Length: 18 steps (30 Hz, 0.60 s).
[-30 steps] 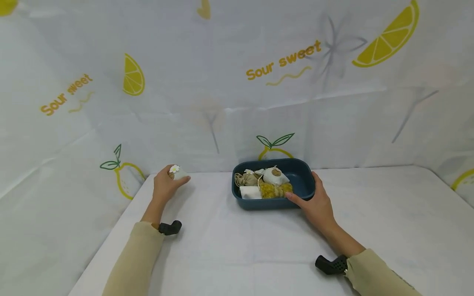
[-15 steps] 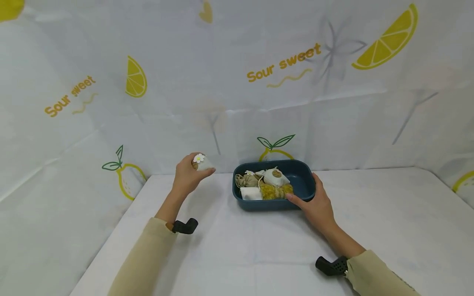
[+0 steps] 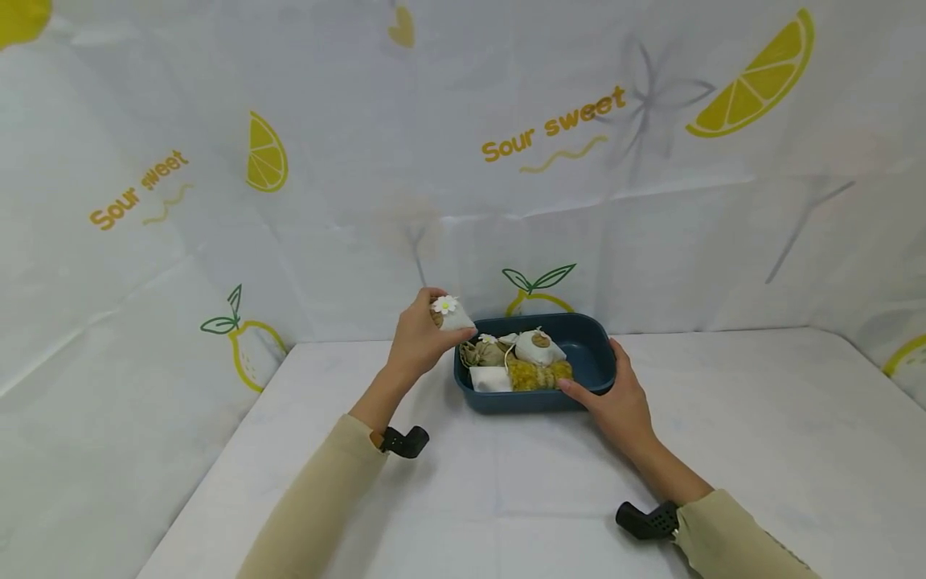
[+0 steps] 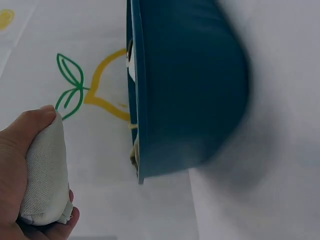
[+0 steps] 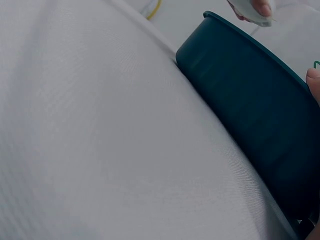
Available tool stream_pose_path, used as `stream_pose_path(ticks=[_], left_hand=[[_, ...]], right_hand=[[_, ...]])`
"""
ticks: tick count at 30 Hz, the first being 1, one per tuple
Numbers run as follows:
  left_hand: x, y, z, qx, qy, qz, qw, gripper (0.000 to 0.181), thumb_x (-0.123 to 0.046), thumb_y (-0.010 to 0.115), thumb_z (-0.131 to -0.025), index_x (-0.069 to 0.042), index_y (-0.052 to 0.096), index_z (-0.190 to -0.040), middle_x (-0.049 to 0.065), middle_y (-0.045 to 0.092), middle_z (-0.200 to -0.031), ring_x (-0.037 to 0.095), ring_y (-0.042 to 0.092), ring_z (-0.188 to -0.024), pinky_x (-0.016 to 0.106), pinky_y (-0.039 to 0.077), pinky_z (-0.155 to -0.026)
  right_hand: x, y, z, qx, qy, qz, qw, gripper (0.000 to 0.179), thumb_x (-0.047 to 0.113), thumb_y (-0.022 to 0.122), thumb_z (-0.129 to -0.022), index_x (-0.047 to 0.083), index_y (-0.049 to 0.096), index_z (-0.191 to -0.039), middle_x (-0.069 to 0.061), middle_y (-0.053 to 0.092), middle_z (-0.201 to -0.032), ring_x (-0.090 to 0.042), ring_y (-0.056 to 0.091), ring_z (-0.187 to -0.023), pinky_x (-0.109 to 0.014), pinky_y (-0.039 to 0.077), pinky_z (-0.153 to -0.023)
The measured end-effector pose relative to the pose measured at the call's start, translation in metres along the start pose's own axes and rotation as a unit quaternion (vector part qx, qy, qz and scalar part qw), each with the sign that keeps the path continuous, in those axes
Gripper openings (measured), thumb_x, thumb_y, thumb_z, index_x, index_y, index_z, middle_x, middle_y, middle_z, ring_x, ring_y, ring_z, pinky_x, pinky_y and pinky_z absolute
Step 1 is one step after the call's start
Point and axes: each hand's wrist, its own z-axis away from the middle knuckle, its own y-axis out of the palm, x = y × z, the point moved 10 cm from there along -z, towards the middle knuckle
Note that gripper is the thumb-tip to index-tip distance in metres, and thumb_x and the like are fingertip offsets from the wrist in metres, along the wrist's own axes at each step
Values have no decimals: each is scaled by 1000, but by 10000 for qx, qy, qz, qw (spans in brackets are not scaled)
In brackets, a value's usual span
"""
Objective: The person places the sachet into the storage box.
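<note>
My left hand [image 3: 415,338] pinches a small white cloth pouch [image 3: 454,318] with a white daisy on it. It is held above the left rim of a dark blue plastic bin [image 3: 538,403]. The left wrist view shows the thumb on one side of the pouch [image 4: 46,172] and fingertips on the other, apart from the bin [image 4: 195,85]. My right hand [image 3: 625,406] grips the bin's front right corner, thumb over the front rim, fingers against the right side. Inside lie a beige pouch [image 3: 481,352], a white pouch [image 3: 534,347], a mustard fuzzy bundle [image 3: 538,375] and a white piece [image 3: 491,379].
White cloth covers the table [image 3: 448,498]. Behind it rises a white sheet [image 3: 347,257] printed with lemons and lettering, close to the bin's back. A black wrist device [image 3: 407,441] sits on the left wrist, and another device [image 3: 647,520] on the right wrist.
The left hand has lifted the white pouch from the table's far left and carried it right to the bin's left rim. The right hand and bin have stayed still.
</note>
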Motion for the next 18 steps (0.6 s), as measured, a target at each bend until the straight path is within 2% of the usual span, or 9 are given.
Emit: stream_pose_path(ticks=[5,12,18], left_hand=[[-25,29,-7,282,256,-168,9991,72,-35,88,-79,-12,51,-136,8,66,-119,22,66,-99,36,59,-80],[-52,59,-14,525,581,-324,9964,73,-38,87,-79,-12,53,-138,6,66,-126,22,67,-106,37,58,-89],[-69,87,-14,708,747,-367,9940,73,-39,88,-79,-13,53,-138,4,67,-120,18,66,-96,30,58,-80]], right_hand=[[-3,-2,0,-23,-2,-36,10000,115,57,74,-86,13,2,-164,-20,17,-169,-45,24,-153,-67,25,-119],[-2,-4,-2,-100,-69,-21,9999,114,57,74,-85,14,4,-164,-20,18,-169,-43,24,-154,-65,25,-120],[-2,-3,-1,-104,-132,7,9999,114,57,74,-85,13,5,-164,-20,19,-169,-44,24,-153,-66,27,-119]])
